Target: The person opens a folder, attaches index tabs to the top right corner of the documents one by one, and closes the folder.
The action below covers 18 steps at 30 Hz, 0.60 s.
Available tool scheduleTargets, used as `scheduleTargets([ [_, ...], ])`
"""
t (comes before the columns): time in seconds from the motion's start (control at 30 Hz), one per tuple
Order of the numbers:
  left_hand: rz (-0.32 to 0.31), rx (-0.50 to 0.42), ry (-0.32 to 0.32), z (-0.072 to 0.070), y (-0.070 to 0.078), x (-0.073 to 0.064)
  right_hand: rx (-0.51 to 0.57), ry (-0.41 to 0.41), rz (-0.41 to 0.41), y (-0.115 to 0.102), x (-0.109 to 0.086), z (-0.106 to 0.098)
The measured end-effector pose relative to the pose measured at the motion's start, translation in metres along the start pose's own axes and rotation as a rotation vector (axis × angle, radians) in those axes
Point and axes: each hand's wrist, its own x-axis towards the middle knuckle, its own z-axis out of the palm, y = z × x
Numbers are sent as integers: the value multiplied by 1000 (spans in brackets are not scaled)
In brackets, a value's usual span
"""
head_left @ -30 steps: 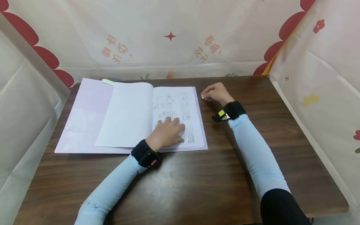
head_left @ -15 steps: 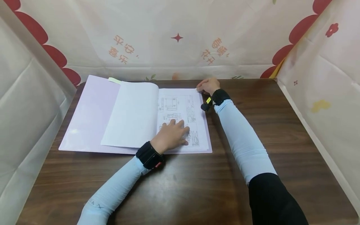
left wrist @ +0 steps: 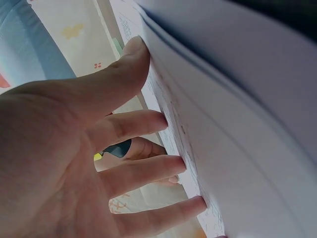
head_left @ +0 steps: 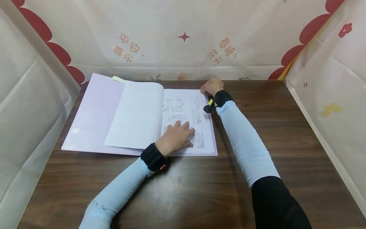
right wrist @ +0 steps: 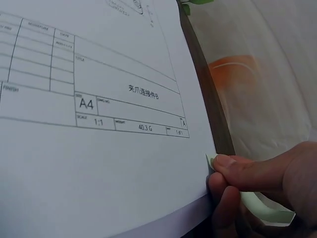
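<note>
An open folder with a pale purple cover (head_left: 91, 111) lies on the table. Its right-hand printed page (head_left: 186, 97) carries a technical drawing, and a blank white page (head_left: 137, 114) is turned to the left. My left hand (head_left: 175, 138) rests on the lower part of the drawing, fingers spread; in the left wrist view the fingertips (left wrist: 173, 163) touch the paper. At the page's far right corner, my right hand (head_left: 212, 86) pinches a pale green sticky tab (right wrist: 270, 212) between thumb and fingers. The tab's tip overlaps the paper edge in the right wrist view.
Another green tab (head_left: 118, 79) sticks out at the top of the turned page. Dark brown wooden table (head_left: 274, 133) extends to the right and front. A patterned cloth curtain (head_left: 183, 57) hangs behind the table's far edge and along both sides.
My right hand has moved left and away from me, bringing the sticky tab from beside the folder to the page's far right corner. My left hand stays on the page.
</note>
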Motion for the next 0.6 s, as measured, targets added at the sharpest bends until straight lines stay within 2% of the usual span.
scheduleTargets([
  [0.23,3,0,8,0,0,-1,-91,31,5,-4,1,4],
  [0.47,-1,0,8,0,1,-1,-220,11,-26,-4,1,3],
  [0.6,-6,-8,6,0,1,-1,-252,12,-21,-2,6,2],
])
